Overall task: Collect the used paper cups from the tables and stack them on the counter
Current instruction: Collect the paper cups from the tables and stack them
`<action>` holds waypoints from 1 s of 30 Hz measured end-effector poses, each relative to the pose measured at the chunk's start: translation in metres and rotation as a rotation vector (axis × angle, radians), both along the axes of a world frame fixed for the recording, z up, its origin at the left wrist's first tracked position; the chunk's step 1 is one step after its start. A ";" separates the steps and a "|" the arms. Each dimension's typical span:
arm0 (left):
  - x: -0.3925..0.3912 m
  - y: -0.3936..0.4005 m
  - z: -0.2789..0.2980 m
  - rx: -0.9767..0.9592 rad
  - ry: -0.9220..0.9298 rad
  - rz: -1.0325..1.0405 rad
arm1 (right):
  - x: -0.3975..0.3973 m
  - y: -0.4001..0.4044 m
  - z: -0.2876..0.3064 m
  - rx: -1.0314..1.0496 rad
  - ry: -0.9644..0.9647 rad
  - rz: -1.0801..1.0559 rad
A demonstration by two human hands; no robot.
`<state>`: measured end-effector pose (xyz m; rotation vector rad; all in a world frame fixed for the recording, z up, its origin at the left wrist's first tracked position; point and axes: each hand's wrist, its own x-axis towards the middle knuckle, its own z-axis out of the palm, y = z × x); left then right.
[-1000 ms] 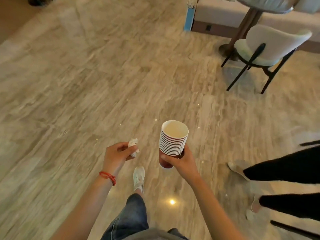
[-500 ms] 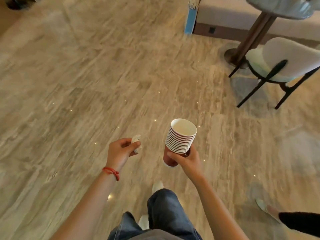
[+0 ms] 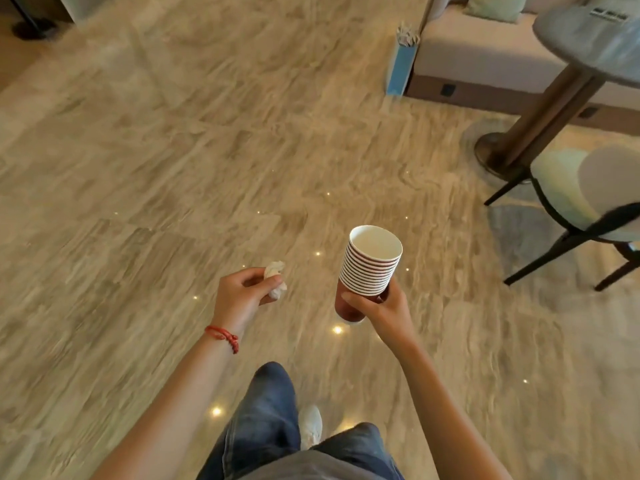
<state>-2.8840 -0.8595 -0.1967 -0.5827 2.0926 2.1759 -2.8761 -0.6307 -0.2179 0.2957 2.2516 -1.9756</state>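
Note:
My right hand (image 3: 382, 310) grips the bottom of a tall stack of red paper cups (image 3: 370, 268) with white rims, tilted slightly to the right; the top cup looks empty. My left hand (image 3: 244, 296) is closed around a crumpled white napkin (image 3: 275, 279) that sticks out past my fingers. A red string bracelet sits on my left wrist. Both hands are held out in front of me above the floor, about a hand's width apart. No counter is in view.
Polished beige stone floor (image 3: 173, 168) stretches ahead and to the left. At the right stand a round grey table (image 3: 588, 46) on a brown pedestal and a pale chair (image 3: 585, 199) with black legs. A beige sofa (image 3: 485, 53) and a blue box (image 3: 401, 60) sit behind.
I have walked forward: the table, chair and sofa have come nearer and shifted right. The other person's dark legs at the lower right have left the view. Both hands keep their hold.

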 end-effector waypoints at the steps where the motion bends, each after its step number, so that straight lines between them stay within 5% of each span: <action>1: -0.024 -0.001 -0.002 0.001 -0.008 0.007 | -0.024 -0.001 -0.001 -0.008 -0.007 -0.001; 30: -0.826 0.027 -0.026 -0.005 -0.016 -0.110 | -0.795 0.013 -0.012 -0.011 0.018 -0.099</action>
